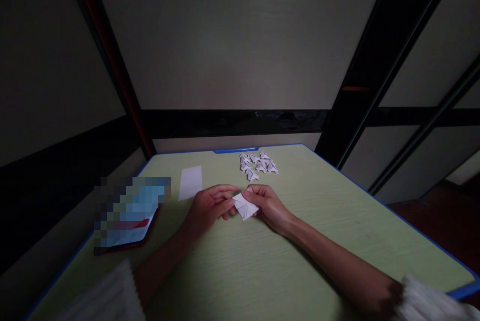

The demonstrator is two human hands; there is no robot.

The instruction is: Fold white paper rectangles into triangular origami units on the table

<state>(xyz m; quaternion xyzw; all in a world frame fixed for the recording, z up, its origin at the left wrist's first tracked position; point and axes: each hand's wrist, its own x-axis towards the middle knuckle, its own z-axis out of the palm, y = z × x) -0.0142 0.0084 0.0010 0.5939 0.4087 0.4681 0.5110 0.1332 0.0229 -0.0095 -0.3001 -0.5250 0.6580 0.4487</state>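
Note:
A small folded piece of white paper (246, 207), with crease lines fanning across it, is held above the table between my two hands. My right hand (267, 205) pinches its upper right side, the thumb lying on top. At the paper's left corner, my left hand (212, 206) grips with thumb and fingers, some of them hidden behind the sheet. Beyond my hands lies a group of several folded white paper figures (258, 165), close together on the table.
The light green table (322, 226) has a blue edge. A flat white sheet of paper (191, 183) lies left of the paper figures. A tablet-like device (137, 221), partly pixelated, stands at the left edge. Pale panels (232, 51) rise behind the table.

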